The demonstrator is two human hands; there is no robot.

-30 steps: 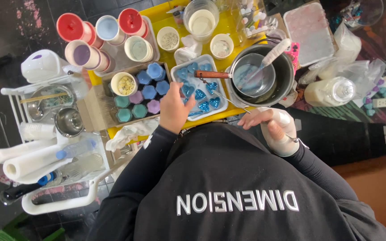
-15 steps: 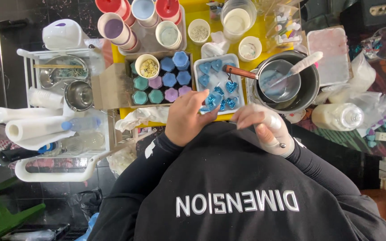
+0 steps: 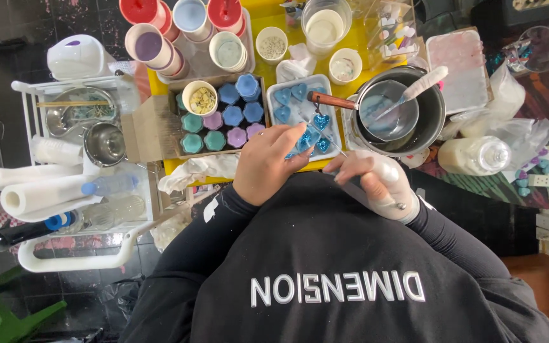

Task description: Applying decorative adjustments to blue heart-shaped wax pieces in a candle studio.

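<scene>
Blue glittery heart-shaped candles (image 3: 312, 130) in a white rectangular tray (image 3: 273, 87) are lying just under the left hand (image 3: 265, 166) fingers (image 3: 295, 133), which are pinching one. The right hand (image 3: 376, 184) is gripping a thin metal needle (image 3: 337, 147) beside them.

Yellow table (image 3: 268, 28) carries cups (image 3: 273, 44), tray (image 3: 285, 121), pot (image 3: 433, 121).

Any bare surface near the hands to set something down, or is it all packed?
Mostly packed. One bare yellow table strip runs between the stacked cups and the measuring cup. Left hand covers the heart tray; right hand sits beside the pot. No gap there.
</scene>
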